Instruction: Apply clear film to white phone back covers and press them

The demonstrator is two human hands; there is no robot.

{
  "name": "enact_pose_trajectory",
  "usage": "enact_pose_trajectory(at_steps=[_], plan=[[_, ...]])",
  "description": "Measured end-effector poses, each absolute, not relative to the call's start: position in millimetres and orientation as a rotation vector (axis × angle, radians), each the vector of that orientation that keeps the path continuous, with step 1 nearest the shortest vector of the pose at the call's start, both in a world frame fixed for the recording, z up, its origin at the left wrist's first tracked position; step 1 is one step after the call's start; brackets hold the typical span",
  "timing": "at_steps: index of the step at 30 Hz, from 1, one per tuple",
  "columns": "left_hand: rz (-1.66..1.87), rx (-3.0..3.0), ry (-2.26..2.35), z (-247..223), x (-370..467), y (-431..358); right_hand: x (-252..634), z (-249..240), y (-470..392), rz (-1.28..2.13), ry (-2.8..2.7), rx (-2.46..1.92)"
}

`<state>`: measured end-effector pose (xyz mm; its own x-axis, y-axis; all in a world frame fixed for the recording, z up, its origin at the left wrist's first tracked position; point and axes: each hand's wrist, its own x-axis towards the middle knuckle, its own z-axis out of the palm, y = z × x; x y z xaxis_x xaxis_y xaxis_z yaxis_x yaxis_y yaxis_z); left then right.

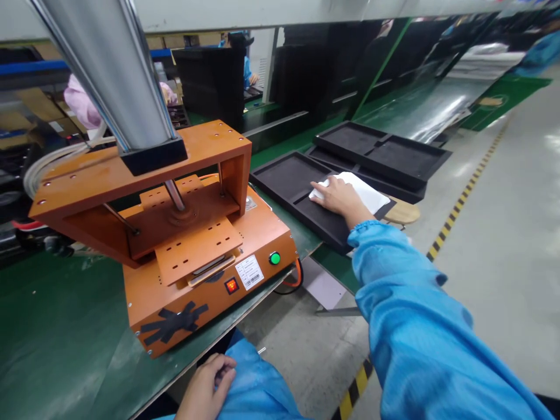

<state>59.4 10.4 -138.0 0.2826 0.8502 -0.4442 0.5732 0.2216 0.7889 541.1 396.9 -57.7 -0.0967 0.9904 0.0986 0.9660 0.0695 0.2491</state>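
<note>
A green-topped desk [65, 332] runs from 7 o'clock toward 2 o'clock, beside a grey floor [494, 280] marked with yellow-and-black striped tape [464, 195]. Nearest, at 7 o'clock, the bare left hand [206, 382] lies near the desk edge, by blue clothing; its grip is half curled, and I cannot tell whether anything is inside. At 9 o'clock stands an orange metal press [258, 230] with a silver cylinder [109, 64] above, a lit green round button [274, 258] and a lit red switch [231, 285]. Just right of centre, the blue-sleeved right hand [339, 195] has its grip closed on a thin white cloth-like sheet [363, 189], which lies over a shallow black rectangular tray [289, 175]. Beyond, at 2 o'clock, are more black trays [398, 157], overlapping. Farther off, near 11 o'clock, a tall black stack [210, 81] stands beside a co-worker in blue [247, 73].
</note>
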Motion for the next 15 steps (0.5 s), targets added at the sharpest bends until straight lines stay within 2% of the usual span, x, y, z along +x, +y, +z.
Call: enact_pose_trajectory(at_steps=[4, 15], plan=[[0.326, 1.442, 1.437, -138, 57, 8, 545, -56, 397, 0.392, 2.281, 1.902], [0.366, 1.467, 1.493, -119, 61, 0, 507, -43, 370, 0.486, 2.199, 2.081]])
